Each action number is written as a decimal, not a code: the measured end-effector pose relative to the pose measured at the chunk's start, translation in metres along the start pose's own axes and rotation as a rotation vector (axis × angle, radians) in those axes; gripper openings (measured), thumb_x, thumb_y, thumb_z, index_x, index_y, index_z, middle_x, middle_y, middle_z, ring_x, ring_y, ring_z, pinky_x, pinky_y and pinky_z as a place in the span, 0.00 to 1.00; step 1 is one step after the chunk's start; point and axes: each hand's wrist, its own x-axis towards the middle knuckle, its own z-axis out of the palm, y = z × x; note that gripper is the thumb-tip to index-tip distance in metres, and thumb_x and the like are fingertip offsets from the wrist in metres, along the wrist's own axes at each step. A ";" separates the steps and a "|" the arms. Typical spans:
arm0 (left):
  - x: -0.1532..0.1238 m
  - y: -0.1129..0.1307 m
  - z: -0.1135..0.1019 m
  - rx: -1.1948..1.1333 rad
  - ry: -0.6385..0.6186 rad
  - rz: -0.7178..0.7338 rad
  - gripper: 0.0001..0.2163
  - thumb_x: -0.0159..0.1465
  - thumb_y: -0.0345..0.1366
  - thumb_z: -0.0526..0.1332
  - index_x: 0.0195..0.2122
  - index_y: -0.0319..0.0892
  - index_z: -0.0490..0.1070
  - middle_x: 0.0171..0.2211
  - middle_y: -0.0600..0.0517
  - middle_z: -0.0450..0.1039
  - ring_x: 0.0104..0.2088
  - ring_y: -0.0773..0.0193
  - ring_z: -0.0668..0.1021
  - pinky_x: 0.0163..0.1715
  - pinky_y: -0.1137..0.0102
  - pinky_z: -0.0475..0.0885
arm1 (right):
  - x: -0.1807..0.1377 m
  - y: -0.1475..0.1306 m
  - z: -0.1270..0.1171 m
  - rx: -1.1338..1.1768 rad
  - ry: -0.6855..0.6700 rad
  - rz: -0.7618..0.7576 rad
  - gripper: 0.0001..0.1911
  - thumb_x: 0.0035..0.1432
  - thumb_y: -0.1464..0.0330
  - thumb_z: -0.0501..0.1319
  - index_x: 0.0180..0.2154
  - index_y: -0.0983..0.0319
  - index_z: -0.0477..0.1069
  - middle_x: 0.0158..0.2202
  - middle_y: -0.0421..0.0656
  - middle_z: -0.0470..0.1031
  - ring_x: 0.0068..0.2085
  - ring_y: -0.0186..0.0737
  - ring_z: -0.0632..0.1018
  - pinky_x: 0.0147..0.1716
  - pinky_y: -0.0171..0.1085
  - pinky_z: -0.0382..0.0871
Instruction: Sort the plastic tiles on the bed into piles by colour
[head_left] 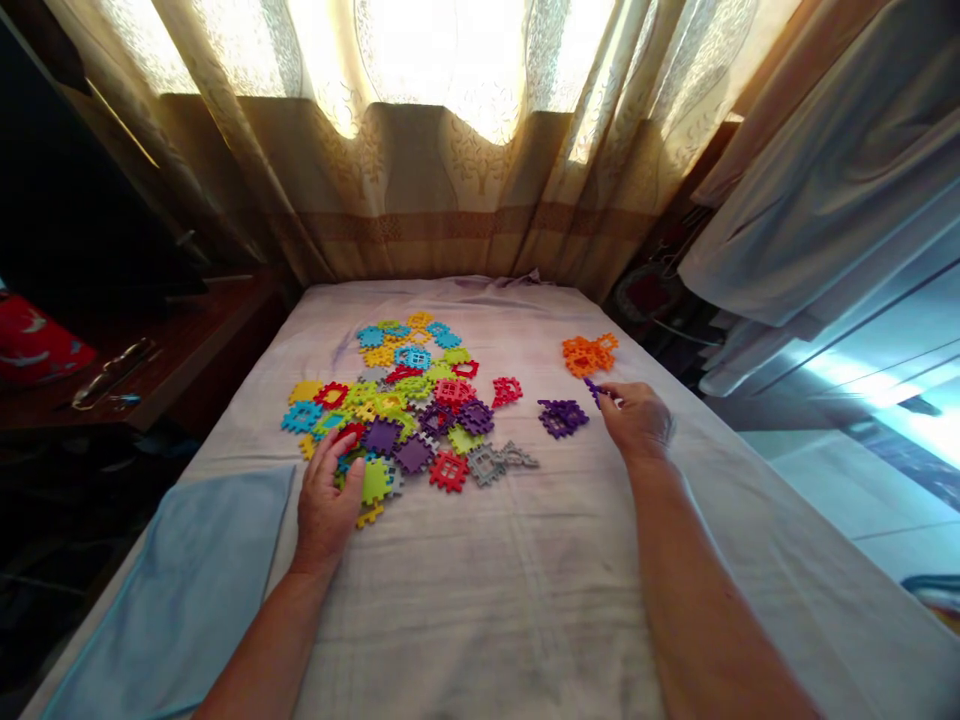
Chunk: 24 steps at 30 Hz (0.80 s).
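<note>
A heap of coloured plastic puzzle tiles (409, 405) lies on the pale bedsheet (495, 580). My left hand (328, 495) rests at the heap's near left edge, fingers curled over a red tile and a lime green one (375, 480). My right hand (636, 418) is to the right, fingers pinched on a purple tile (593, 390). A small stack of purple tiles (562, 416) sits just left of that hand. A cluster of orange tiles (589, 354) lies beyond it.
A light blue cloth (180, 590) covers the bed's near left corner. A dark wooden side table (150, 365) with small items stands at the left. Curtains (450, 150) hang behind the bed. Grey tiles (499, 460) lie at the heap's near right.
</note>
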 end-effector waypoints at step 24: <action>0.001 0.001 -0.003 0.034 -0.013 0.016 0.17 0.65 0.44 0.58 0.51 0.45 0.74 0.61 0.45 0.68 0.62 0.54 0.70 0.64 0.57 0.62 | -0.013 -0.032 0.019 -0.099 -0.290 -0.243 0.16 0.60 0.60 0.61 0.48 0.56 0.78 0.50 0.47 0.77 0.51 0.48 0.73 0.47 0.43 0.62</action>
